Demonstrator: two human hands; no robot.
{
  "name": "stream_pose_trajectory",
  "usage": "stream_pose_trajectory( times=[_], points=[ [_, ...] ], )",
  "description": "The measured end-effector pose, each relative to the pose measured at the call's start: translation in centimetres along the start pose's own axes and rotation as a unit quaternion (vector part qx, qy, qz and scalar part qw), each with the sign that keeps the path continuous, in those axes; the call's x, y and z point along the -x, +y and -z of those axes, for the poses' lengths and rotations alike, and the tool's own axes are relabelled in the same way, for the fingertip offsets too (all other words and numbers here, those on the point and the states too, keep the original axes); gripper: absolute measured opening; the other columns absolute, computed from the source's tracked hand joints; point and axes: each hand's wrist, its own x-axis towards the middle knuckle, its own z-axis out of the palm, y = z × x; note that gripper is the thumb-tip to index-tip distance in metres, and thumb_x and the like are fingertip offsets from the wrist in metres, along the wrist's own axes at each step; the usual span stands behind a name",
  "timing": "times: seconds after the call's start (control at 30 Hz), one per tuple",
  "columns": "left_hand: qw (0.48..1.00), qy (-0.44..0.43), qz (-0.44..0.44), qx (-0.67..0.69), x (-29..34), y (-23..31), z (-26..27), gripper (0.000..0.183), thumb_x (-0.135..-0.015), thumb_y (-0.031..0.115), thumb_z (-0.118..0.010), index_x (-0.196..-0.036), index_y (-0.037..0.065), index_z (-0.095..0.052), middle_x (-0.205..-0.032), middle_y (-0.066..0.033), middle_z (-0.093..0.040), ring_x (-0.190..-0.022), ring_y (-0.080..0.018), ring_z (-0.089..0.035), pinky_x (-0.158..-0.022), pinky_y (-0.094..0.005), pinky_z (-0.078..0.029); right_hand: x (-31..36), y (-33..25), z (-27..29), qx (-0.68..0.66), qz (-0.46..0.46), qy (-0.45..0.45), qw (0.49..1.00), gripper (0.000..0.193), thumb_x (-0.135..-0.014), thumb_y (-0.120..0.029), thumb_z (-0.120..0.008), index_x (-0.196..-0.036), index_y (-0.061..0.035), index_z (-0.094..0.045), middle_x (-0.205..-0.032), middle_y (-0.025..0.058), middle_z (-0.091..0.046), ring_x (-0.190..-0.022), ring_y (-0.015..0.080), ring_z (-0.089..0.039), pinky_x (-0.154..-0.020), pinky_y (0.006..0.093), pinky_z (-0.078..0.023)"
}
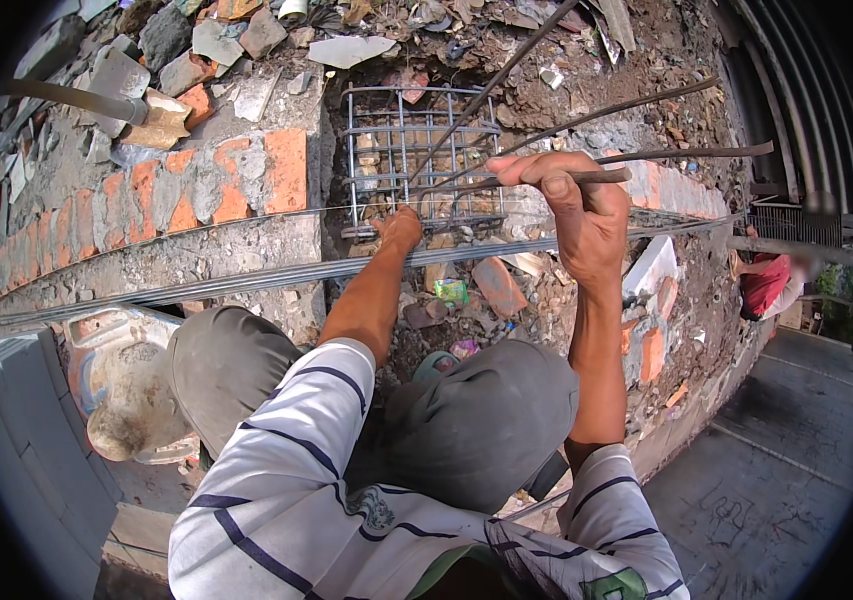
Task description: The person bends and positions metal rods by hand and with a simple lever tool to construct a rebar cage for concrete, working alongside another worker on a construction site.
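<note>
A square steel rebar grid lies in a dug pit beyond my knees. My left hand is closed at the grid's near edge, with its fingers partly hidden. Several long brown rods fan out from the grid toward the upper right. Around one of these rods, near its end, my right hand is closed, and the end sticks out past my fingers. Between my knees and the grid, a bundle of thin steel bars runs across the view, passing just below my left hand.
A low brick wall borders the pit on the left. Beyond lie rubble and a long-handled tool. A dirty tub stands by my left knee, near grey blocks. Another person in red is at the far right.
</note>
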Motion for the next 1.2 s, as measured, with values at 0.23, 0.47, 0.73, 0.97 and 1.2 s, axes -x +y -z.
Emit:
stream_pose_trajectory(
  times=[0.23, 0.47, 0.73, 0.97, 1.2],
  points=[
    [1.000, 0.001, 0.014, -0.024, -0.1, 0.3, 0.2, 0.059, -0.090, 0.026, -0.054, -0.140, -0.001, -0.038, -0.134, -0.0160, -0.055, -0.124, -0.0341, -0.052, -0.109, -0.0667, -0.012, 2.4, -0.6, 0.0, 0.025, -0.069, 0.076, 0.994, 0.027, -0.091, -0.011, -0.064, -0.114, 0.0021, -0.061, -0.108, 0.0107, -0.066, -0.101, 0.0184, -0.063, -0.091, 0.0320, -0.049],
    [0.999, -0.041, 0.009, -0.003, -0.5, -0.2, 1.0, 0.081, -0.082, 0.042, -0.067, -0.142, 0.001, -0.033, -0.142, -0.0173, -0.046, -0.128, -0.0331, -0.048, -0.110, -0.0636, -0.016, 5.4, 0.9, 1.9, 0.087, -0.087, 0.189, 0.974, 0.021, -0.091, -0.007, -0.063, -0.109, 0.0045, -0.061, -0.099, 0.0118, -0.067, -0.094, 0.0157, -0.064, -0.085, 0.0288, -0.051],
    [1.000, -0.003, -0.021, -0.007, 0.4, -0.5, 0.6, 0.084, -0.080, 0.045, -0.070, -0.142, 0.003, -0.032, -0.137, -0.0196, -0.051, -0.128, -0.0350, -0.048, -0.108, -0.0624, -0.021, 5.3, 1.3, 2.3, 0.035, -0.081, 0.264, 0.961, 0.016, -0.092, -0.008, -0.063, -0.103, 0.0041, -0.061, -0.093, 0.0104, -0.067, -0.089, 0.0139, -0.064, -0.079, 0.0268, -0.052],
    [0.999, 0.027, -0.031, 0.015, 0.8, -0.4, 0.7, 0.083, -0.079, 0.044, -0.072, -0.141, 0.003, -0.035, -0.134, -0.0185, -0.054, -0.126, -0.0347, -0.049, -0.110, -0.0597, -0.023, 3.1, 0.0, 0.6, 0.066, -0.055, 0.147, 0.985, 0.039, -0.084, -0.009, -0.073, -0.119, 0.0023, -0.059, -0.114, 0.0110, -0.061, -0.105, 0.0175, -0.060, -0.088, 0.0314, -0.052],
    [0.998, 0.049, -0.029, -0.014, 0.9, -1.2, 0.7, 0.072, -0.080, 0.044, -0.070, -0.134, 0.005, -0.045, -0.132, -0.0170, -0.056, -0.126, -0.0326, -0.050, -0.111, -0.0547, -0.023, 4.0, -0.4, 0.2, 0.052, -0.060, 0.180, 0.980, 0.039, -0.084, -0.008, -0.071, -0.120, 0.0008, -0.058, -0.116, 0.0115, -0.062, -0.106, 0.0178, -0.061, -0.088, 0.0311, -0.051]
  ],
)
